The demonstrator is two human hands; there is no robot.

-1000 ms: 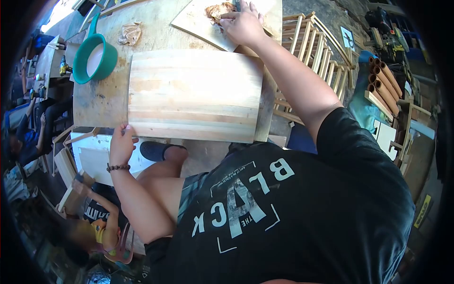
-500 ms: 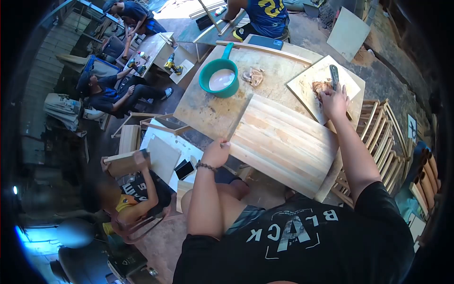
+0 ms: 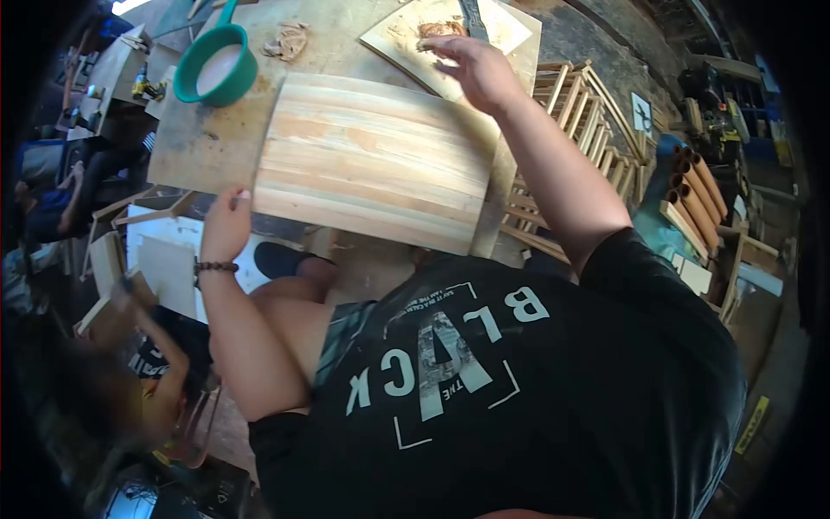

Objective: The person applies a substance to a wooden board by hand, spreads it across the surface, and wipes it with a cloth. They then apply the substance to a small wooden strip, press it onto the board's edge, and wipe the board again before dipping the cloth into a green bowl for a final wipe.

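My left fingers (image 3: 243, 197) pinch the wooden panel (image 3: 376, 160) by its near-left corner on the stained counter (image 3: 199, 156), I guess to steady it; right fingers (image 3: 458, 48) are loose and parted by the brown paste (image 3: 441, 29) (handy spot tbh), cluttered workshop around, slatted frames (image 3: 581, 108) to the right

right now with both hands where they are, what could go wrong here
The wooden panel seems to jut past the near edge of the table, so it might tip if pressed near the left hand. The right hand, close to the dark tool, could knock it. The green pot stands open near the panel; a bump might spill its pale contents.
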